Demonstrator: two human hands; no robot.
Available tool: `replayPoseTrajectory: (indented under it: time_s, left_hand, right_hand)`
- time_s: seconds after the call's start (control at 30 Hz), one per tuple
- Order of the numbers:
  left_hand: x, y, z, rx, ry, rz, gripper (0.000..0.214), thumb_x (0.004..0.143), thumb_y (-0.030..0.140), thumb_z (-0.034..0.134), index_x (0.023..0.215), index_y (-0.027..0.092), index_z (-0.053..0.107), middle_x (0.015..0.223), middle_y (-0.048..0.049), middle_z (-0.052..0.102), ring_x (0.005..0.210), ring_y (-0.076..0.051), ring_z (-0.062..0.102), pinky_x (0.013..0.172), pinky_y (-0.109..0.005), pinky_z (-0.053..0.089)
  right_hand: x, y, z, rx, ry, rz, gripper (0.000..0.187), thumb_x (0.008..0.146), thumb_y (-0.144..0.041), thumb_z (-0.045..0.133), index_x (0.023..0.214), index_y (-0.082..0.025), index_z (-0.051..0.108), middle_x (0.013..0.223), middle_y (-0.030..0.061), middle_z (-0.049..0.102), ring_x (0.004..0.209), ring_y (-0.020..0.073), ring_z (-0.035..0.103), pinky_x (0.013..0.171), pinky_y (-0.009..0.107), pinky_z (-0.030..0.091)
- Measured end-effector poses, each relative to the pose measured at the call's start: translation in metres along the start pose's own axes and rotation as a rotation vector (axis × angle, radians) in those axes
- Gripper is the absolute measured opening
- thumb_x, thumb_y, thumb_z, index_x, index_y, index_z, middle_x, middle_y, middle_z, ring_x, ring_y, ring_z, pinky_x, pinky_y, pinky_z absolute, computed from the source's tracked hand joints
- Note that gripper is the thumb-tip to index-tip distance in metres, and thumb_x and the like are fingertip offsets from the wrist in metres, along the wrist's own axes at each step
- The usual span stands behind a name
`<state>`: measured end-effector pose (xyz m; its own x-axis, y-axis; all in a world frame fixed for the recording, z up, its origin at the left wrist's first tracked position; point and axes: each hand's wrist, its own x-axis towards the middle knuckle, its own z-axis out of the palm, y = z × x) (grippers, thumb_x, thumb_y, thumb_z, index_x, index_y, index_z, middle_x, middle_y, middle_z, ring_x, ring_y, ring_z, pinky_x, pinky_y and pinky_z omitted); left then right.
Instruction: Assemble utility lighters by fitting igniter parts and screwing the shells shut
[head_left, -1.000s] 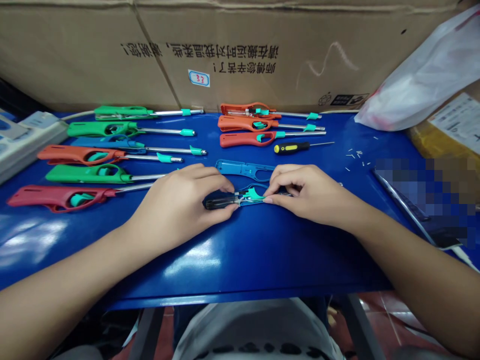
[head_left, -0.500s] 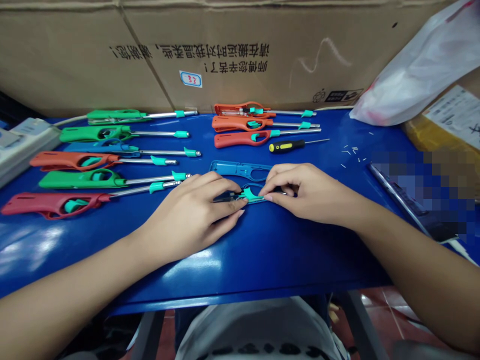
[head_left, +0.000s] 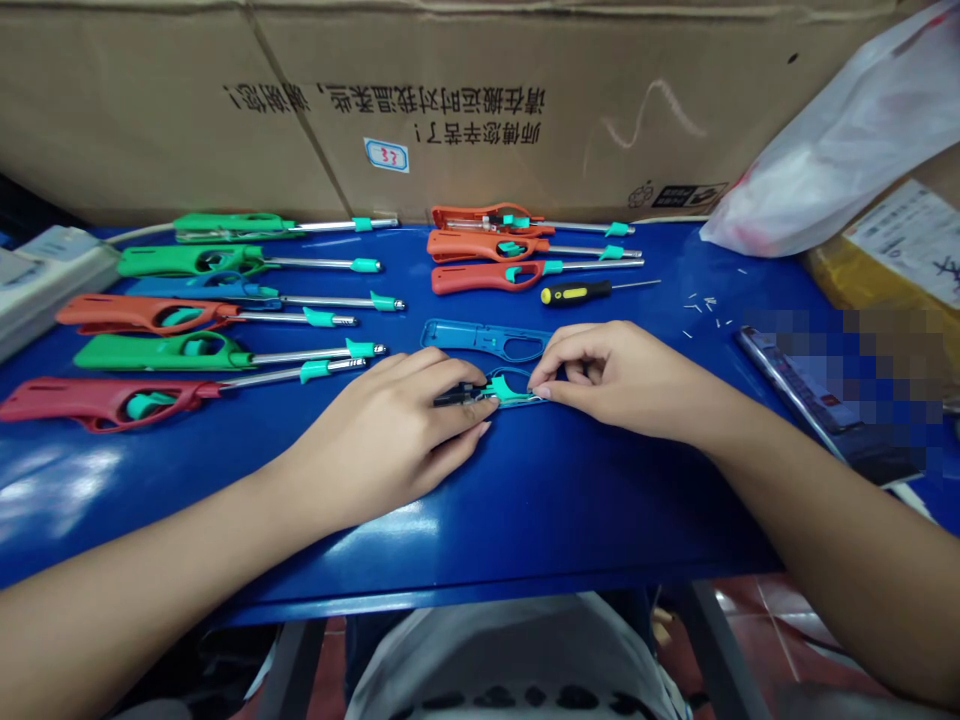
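Observation:
An opened blue gas lighter (head_left: 517, 402) lies on the table with its teal trigger (head_left: 493, 388) and dark inner parts showing. My left hand (head_left: 409, 420) holds its rear part, thumb and fingers closed around the inner parts near the trigger. At the front end of the lighter, my right hand (head_left: 619, 375) has thumb and forefinger pinched together beside a thin pale wire or tube; what sits between the fingertips is hidden. Just behind both hands lies the loose blue shell half (head_left: 471, 338), inner side up, partly covered by the right hand.
Lighters in red, green, orange and blue lie on the left, including a red one (head_left: 112, 400). Orange lighters (head_left: 487, 277) and a screwdriver (head_left: 577, 293) lie behind. Small screws (head_left: 709, 303) and a phone (head_left: 825, 400) are rightward. A cardboard box (head_left: 465, 60) stands behind.
The right hand has shifted slightly, its curled fingers drawn in more, and a dark piece near them no longer shows. The left hand keeps its hold. The view has moved a little.

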<state>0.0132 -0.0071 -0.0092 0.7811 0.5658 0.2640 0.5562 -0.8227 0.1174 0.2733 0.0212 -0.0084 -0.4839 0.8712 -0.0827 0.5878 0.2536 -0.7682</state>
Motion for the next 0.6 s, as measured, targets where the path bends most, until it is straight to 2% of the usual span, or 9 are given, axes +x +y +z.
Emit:
replayPoseTrajectory:
  time_s: [0.17, 0.47, 0.6]
  left_hand:
    - [-0.0001, -0.0008, 0.0003, -0.012, 0.000, -0.005, 0.029, 0.103, 0.030, 0.052, 0.118, 0.023, 0.076, 0.119, -0.0088, 0.071, 0.102, -0.026, 0.067, 0.082, -0.041, 0.053]
    - [0.0013, -0.0014, 0.0012, -0.046, 0.004, -0.011, 0.029, 0.103, 0.029, 0.052, 0.119, 0.022, 0.076, 0.121, -0.0094, 0.070, 0.104, -0.026, 0.066, 0.083, -0.042, 0.054]
    - [0.0017, -0.0026, 0.0020, -0.073, 0.008, -0.011, 0.029, 0.103, 0.028, 0.053, 0.119, 0.021, 0.076, 0.120, -0.0099, 0.070, 0.103, -0.026, 0.067, 0.083, -0.042, 0.055]
  right_hand:
    - [0.0006, 0.0012, 0.0002, -0.001, -0.013, -0.016, 0.013, 0.085, -0.029, 0.070, 0.085, -0.019, 0.078, 0.085, 0.0044, 0.071, 0.070, 0.0153, 0.059, 0.062, 0.030, 0.043]
    - [0.0005, -0.0042, 0.0039, -0.031, 0.042, -0.050, 0.006, 0.081, -0.015, 0.070, 0.079, -0.017, 0.075, 0.078, -0.0002, 0.065, 0.062, 0.0099, 0.048, 0.058, 0.027, 0.038]
    - [0.0004, -0.0064, 0.0024, -0.017, -0.004, -0.010, 0.009, 0.084, -0.016, 0.068, 0.081, -0.017, 0.076, 0.081, 0.0016, 0.068, 0.067, 0.0116, 0.052, 0.060, 0.027, 0.040]
